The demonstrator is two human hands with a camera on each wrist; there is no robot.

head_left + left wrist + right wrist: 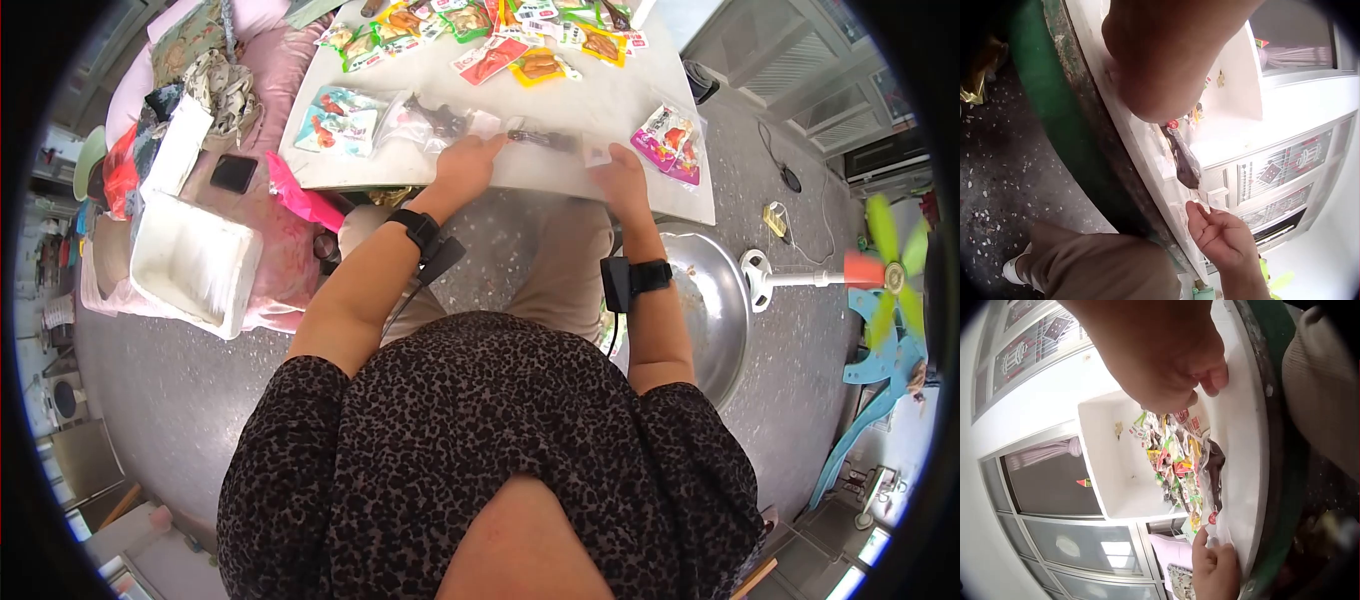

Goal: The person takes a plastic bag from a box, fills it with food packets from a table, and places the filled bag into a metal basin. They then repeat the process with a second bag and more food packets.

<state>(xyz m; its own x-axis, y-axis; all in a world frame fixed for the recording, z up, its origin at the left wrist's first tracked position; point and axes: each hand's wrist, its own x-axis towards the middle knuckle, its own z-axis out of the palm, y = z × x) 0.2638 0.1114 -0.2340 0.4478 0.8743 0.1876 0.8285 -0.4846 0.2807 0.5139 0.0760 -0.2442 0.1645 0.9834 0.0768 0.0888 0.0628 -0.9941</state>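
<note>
A clear packet with dark contents (543, 137) is stretched between the two hands at the near edge of the white table. The left hand (467, 172) pinches its left end, and the right hand (622, 182) pinches the opposite end. In the right wrist view the dark packet (1215, 465) has a small red label near the left hand (1216, 569). The left wrist view shows the packet (1184, 164) reaching toward the right hand (1222, 240). Another clear packet with dark contents (437, 118) lies just left of the left hand.
Colourful snack packets (490, 60) cover the far part of the table (350, 176). Blue-white packets (337, 122) lie at left, purple ones (668, 143) at right. A metal basin (715, 310) and a fan (893, 270) stand right; a white foam box (190, 262) is at left.
</note>
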